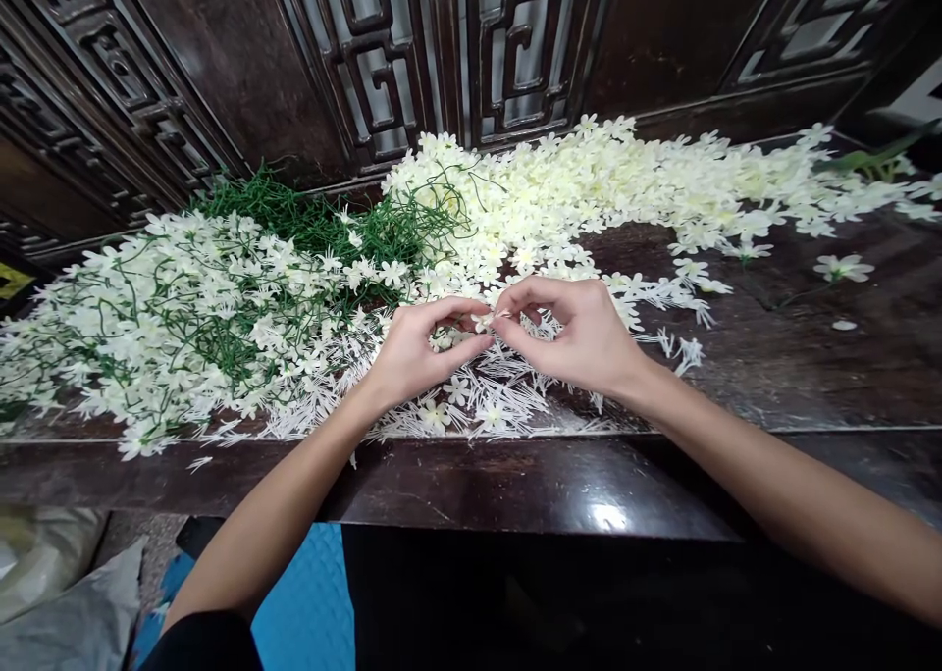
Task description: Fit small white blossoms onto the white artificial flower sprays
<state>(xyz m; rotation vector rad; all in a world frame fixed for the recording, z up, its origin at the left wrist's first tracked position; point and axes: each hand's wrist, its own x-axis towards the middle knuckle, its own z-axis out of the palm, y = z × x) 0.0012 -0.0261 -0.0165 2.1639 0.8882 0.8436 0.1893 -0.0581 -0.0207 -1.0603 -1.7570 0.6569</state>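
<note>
Thumb and fingers of my left hand (431,347) pinch at a small white artificial flower (484,323) from the left. From the other side my right hand (570,333) pinches at the same small piece, fingertips nearly touching the left ones. Below and around both hands lie thin white stamen pieces (507,382) and a few loose flower heads (434,416). Left of my hands is a heap of white flowers on green stems (221,298). Behind them spreads a long pile of cream-white flower heads (589,190).
Bare green stems (294,215) lie tangled at the back left. A single stemmed flower (843,269) rests on the dark wooden table (810,377) at right. A carved wooden panel (442,53) stands behind. Plastic bags (66,593) and a blue mat (309,593) are below.
</note>
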